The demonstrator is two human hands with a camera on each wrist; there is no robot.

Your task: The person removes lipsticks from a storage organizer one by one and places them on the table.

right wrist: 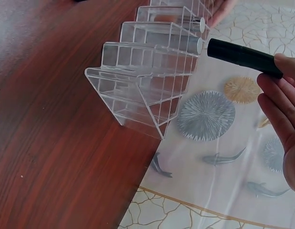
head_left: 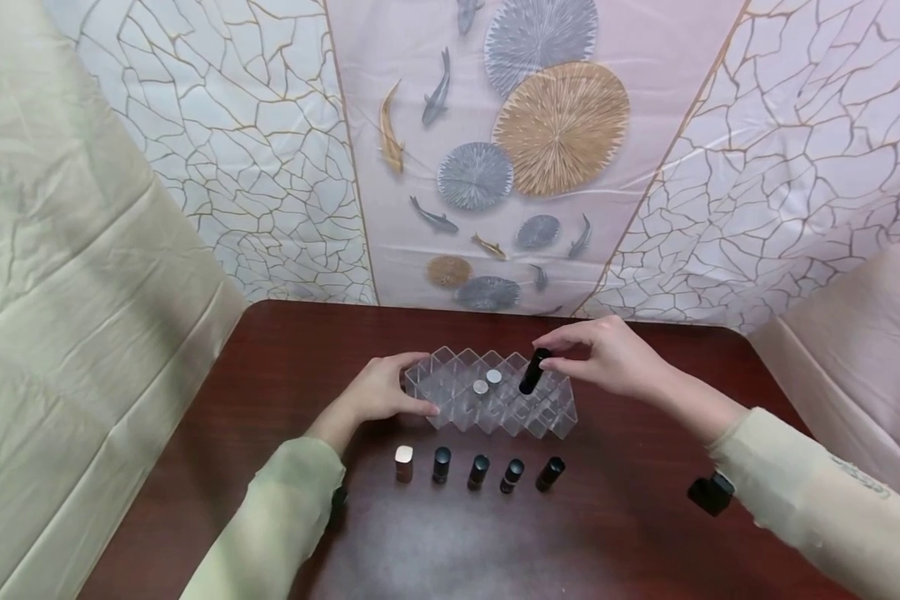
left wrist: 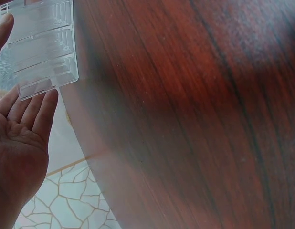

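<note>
A clear lipstick organizer [head_left: 457,408] with diamond-shaped compartments lies on the table. My left hand [head_left: 381,389] holds its left end, thumb at the front side and fingers at the back; the left wrist view shows the fingers against the clear end wall [left wrist: 47,78]. Between thumb and fingertips, my right hand [head_left: 607,357] pinches a black lipstick tube [head_left: 532,373], tilted over the right half of the organizer. In the right wrist view the tube's free end [right wrist: 224,51] is outside the compartments. Two silver-topped lipsticks [head_left: 487,382] stand inside near the middle.
In front of the organizer stands a row of lipsticks: one with a rose-gold cap [head_left: 404,463] at the left, then several black ones [head_left: 478,472]. The dark red wooden table [head_left: 630,500] ends at a patterned cloth backdrop [head_left: 465,250].
</note>
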